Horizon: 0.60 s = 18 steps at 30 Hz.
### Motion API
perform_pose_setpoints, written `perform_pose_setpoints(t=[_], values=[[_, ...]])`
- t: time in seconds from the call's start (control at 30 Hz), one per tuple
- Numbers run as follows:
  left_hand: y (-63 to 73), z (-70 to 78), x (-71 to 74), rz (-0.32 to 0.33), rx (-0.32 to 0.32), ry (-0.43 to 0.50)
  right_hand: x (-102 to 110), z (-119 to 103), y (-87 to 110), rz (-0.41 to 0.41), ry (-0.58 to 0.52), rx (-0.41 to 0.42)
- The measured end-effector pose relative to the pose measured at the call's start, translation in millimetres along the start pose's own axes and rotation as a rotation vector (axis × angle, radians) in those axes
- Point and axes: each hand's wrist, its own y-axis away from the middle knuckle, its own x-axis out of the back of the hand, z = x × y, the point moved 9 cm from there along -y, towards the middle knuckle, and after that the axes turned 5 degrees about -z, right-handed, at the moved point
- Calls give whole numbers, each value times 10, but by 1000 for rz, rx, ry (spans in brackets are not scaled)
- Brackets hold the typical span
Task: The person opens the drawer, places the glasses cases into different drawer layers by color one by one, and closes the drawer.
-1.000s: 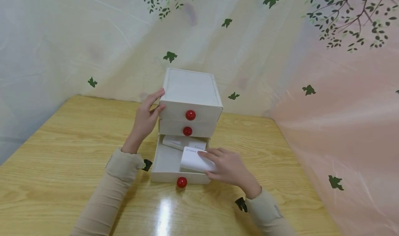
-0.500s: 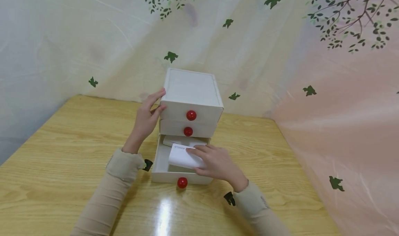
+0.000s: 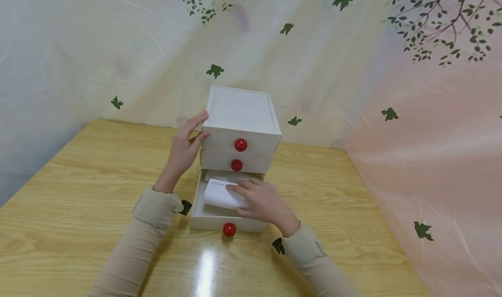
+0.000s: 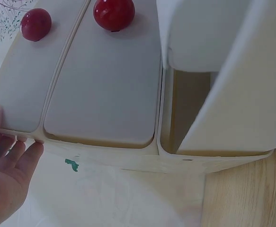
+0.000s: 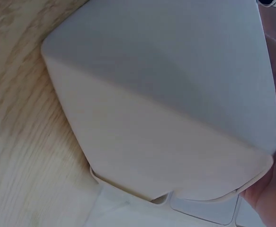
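A white three-drawer cabinet (image 3: 241,109) with round red knobs stands on the table, its bottom drawer (image 3: 209,222) pulled out. My left hand (image 3: 182,151) rests against the cabinet's upper left side. In the left wrist view, that thumb touches the front and the fingers (image 4: 28,160) lie along the side wall. Over the drawer, my right hand (image 3: 260,203) pinches a white box (image 3: 219,195) with small print on top, slightly tilted, thumb on its near side. Behind it lies another white box (image 3: 225,175), partly hidden. The drawer's outside (image 5: 147,123) fills most of the right wrist view.
The wooden table (image 3: 98,192) spreads around the cabinet. A patterned sheet (image 3: 164,57) with green leaf shapes hangs behind it, and a pinkish sheet (image 3: 439,166) borders the right edge. The upper two drawers stay closed, red knobs (image 3: 241,145) facing me.
My right hand has moved the white box leftward and slightly back over the drawer, so it covers more of the box behind. The left hand and cabinet have stayed in place.
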Motion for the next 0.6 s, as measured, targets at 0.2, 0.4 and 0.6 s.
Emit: perform_pose_setpoints(t=[0.2,0.4,0.6], values=[[-5,0,8,9,-13,-1,-95,-32,-77,-72,-13,-22],[-10,-1,14,18,-24,9,-175,-29,-118,-95,-59,-44],[-13,-11,14,14,-25,15,-278,-11,-156,-188,-125,-88]])
